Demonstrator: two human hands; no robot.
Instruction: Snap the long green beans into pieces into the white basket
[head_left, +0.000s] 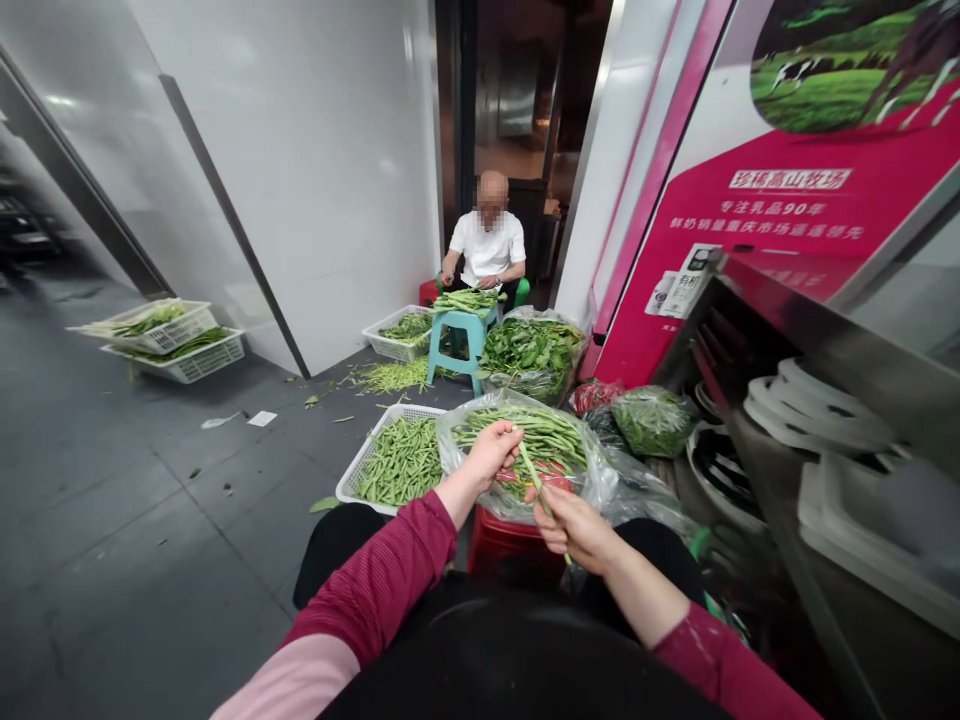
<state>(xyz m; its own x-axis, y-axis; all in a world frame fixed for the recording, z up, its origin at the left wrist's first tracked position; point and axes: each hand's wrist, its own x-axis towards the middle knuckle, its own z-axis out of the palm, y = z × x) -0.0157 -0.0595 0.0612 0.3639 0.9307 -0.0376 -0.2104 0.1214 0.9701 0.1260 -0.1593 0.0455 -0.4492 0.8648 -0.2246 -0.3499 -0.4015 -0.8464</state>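
A long green bean (529, 466) stretches between my two hands. My left hand (495, 452) pinches its upper end, and my right hand (571, 520) is closed round its lower part, with a tip poking out below. Under both hands lies a clear plastic bag (600, 470) full of whole long green beans (551, 425), resting on a red stool (517, 545). To its left, a white basket (346, 487) holds short bean pieces (401, 460).
Across from me a person (487, 245) sits behind a blue stool (463, 322) heaped with green stalks. A bag of leafy greens (532, 350) stands beside it. Stacked white baskets (199, 355) are at left. A metal shelf (780, 480) borders my right. Scraps litter the floor.
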